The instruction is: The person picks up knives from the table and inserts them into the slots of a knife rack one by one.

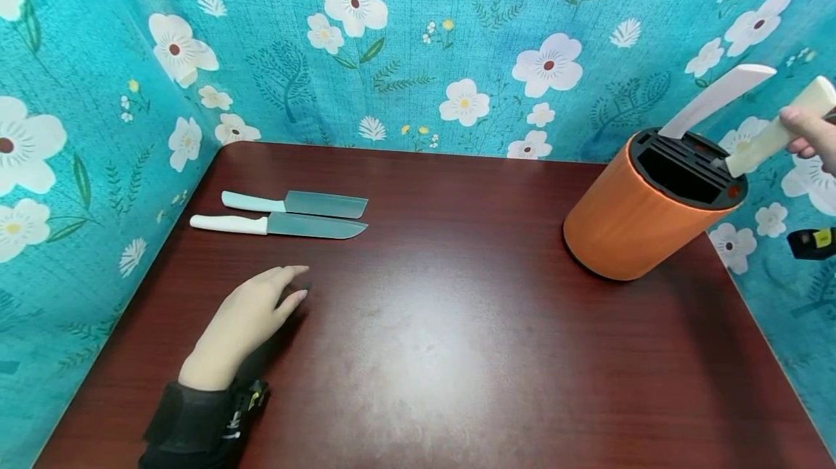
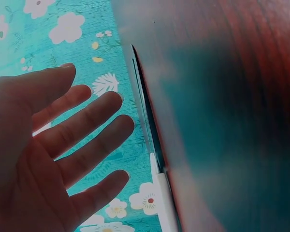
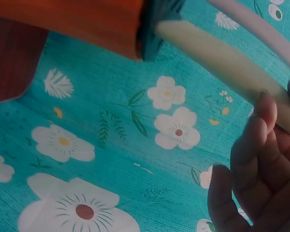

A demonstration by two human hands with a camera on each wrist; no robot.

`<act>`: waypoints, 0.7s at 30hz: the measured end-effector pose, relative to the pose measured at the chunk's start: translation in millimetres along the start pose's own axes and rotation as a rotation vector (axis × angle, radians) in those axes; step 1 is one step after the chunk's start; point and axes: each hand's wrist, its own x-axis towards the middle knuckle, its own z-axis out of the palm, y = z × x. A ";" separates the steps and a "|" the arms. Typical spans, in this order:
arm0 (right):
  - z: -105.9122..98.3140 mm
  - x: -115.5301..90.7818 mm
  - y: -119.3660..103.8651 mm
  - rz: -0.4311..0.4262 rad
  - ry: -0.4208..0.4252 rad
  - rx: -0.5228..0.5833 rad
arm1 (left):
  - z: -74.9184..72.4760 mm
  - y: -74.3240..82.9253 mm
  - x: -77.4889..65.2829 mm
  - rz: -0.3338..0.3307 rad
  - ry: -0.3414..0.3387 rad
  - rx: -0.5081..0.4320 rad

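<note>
At the right of the head view, my right hand [image 1: 813, 136] pinches the cream handle [image 1: 760, 144] of a knife near its end. The blade of that knife is hidden in an orange knife block [image 1: 636, 218] with a black slotted top. A second, pale handle [image 1: 715, 100] rises from the block's back slots. My left hand [image 1: 244, 320] is low over the table, fingers relaxed and holding nothing. Beyond it lie two white-handled knives side by side: a square-ended cleaver [image 1: 326, 204] and a pointed knife [image 1: 307, 226], blades to the right.
The dark red-brown table [image 1: 424, 353] carries the block near its right back corner. Blue flowered cloth [image 1: 418, 41] hangs along the table's back and left edges and shows beyond the right edge.
</note>
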 end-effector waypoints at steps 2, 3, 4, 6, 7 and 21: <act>2.4 -2.8 0.0 -0.053 0.022 0.075 | 0.4 0.4 1.4 0.001 -0.001 0.008; 3.4 -8.3 -7.2 -0.079 0.032 0.113 | 0.5 0.4 1.9 0.001 -0.002 0.012; 4.2 -16.7 -18.1 -0.098 0.052 0.112 | 0.7 0.1 2.3 0.001 -0.003 0.016; 5.2 -40.1 -56.4 -0.136 0.062 0.116 | 0.8 -1.1 2.2 -0.006 -0.002 0.027; 5.8 -55.3 -81.4 -0.137 0.065 0.102 | 0.3 -2.1 1.6 -0.013 -0.001 0.035; 2.1 -112.8 -170.3 -0.040 0.027 -0.126 | -15.9 -37.3 25.0 -0.177 0.067 0.143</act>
